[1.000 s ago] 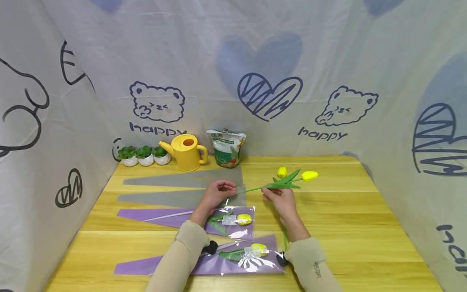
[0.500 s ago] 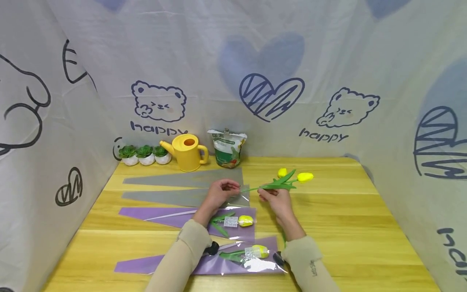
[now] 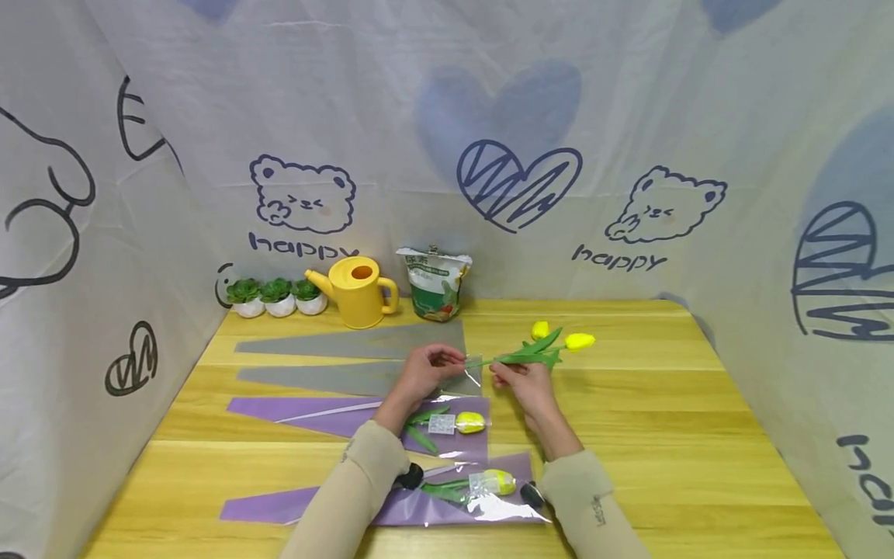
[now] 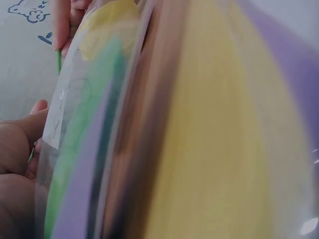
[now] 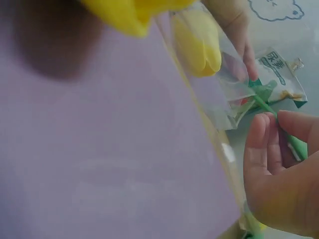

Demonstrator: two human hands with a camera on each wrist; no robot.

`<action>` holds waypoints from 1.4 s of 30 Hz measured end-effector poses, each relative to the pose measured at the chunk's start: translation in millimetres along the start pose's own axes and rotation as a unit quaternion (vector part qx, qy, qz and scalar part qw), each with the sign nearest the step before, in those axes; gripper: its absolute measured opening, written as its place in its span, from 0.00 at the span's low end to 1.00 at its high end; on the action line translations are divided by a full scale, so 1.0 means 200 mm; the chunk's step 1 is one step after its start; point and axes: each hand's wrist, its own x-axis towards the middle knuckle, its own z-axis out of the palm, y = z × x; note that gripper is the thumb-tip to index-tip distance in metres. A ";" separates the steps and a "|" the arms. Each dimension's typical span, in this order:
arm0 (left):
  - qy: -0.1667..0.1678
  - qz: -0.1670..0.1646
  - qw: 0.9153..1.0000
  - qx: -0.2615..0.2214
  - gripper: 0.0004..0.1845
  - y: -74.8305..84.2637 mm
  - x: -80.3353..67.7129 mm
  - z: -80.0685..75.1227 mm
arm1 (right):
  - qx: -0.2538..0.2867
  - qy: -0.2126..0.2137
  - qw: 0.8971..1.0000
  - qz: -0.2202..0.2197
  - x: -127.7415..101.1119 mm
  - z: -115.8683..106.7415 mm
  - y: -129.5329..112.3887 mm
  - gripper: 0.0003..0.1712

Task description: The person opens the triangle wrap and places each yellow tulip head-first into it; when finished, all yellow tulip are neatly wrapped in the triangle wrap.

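The tulip (image 3: 552, 349) has slid left over the last second: its yellow bud, which stood further right on the bench (image 3: 663, 404), now lies closer to the middle, and the tip of its green stem has reached the mouth of the grey sleeve (image 3: 349, 378). The stem lies nearly level, bud to the right, tip to the left, just above the wood.

The right hand (image 3: 520, 382) pinches the stem between thumb and fingers near the leaves; the right wrist view shows the fingertips (image 5: 264, 139) curled round the green stalk (image 5: 294, 144). It has moved left with the flower. The left hand (image 3: 427, 371) has hardly shifted and grips the clear open edge of the sleeve, fingers curled on the film, right where the stem tip arrives. Judging from this, the stem is just being fed into the sleeve, and only the very tip, if anything, is inside.

Nearer the person lie two purple sleeves, each already holding a yellow tulip: one (image 3: 419, 423) just below the hands, another (image 3: 447, 497) at the near edge between the forearms. A second grey sleeve (image 3: 349, 341) lies farther back. Along the far edge stand three small potted plants (image 3: 275, 299), a yellow watering can (image 3: 358, 291) and a bag (image 3: 433, 283).
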 end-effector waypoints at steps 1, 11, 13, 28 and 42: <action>-0.001 -0.003 1.000 0.001 0.10 0.00 0.00 0.00 | 0.010 -0.005 1.000 0.011 0.00 -0.01 0.01 0.14; -0.007 -0.026 0.999 0.018 0.11 -0.01 0.02 -0.01 | 0.039 -0.073 0.991 0.104 -0.05 -0.10 0.02 0.19; -0.008 -0.028 0.999 0.020 0.11 -0.01 0.02 -0.01 | 0.033 -0.083 0.990 0.108 -0.05 -0.11 0.02 0.21; -0.019 -0.036 0.999 0.016 0.12 -0.01 0.02 -0.01 | -0.036 -0.064 0.996 0.050 -0.08 -0.18 -0.11 0.24; -0.016 -0.035 0.999 0.014 0.12 -0.03 0.01 0.00 | -0.258 0.026 0.965 -0.032 0.02 -0.56 -0.17 0.22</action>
